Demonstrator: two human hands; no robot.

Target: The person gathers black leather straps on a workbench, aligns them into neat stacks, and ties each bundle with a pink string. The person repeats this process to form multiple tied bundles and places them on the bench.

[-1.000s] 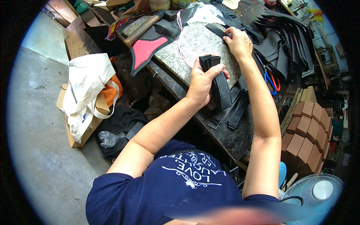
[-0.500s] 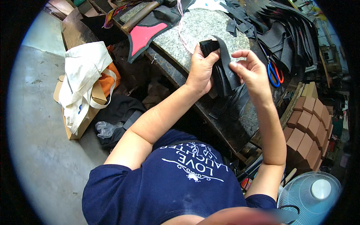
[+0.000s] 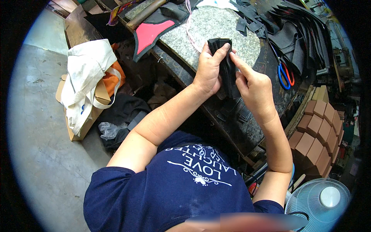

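Observation:
My left hand (image 3: pixel 208 69) is closed around a bundle of long black strips (image 3: pixel 228 75), its thumb pressed on the upper end. The strips stand close together, with their layered ends at the top and the lower ends hanging over the dark bench. At the bundle's right edge, my right hand (image 3: pixel 254 89) has its index finger stretched out against the strips. Its thumb sits lower, apart from the index finger, and the other fingers are curled. I see no strip pinched in it. Behind the bundle lies a round speckled stone slab (image 3: pixel 214 21).
Scissors (image 3: pixel 285 76) with blue and red handles lie right of my right hand. Black pieces (image 3: pixel 295 42) are piled at the far right. A pink black-edged piece (image 3: pixel 152 35) lies at the bench's left. Brown blocks (image 3: pixel 317 135) and a fan (image 3: pixel 320 201) stand at the right.
The strip that curved away from the bundle at the right now lies against the others. My right hand has shifted down slightly, and its index finger now points along the bundle's edge.

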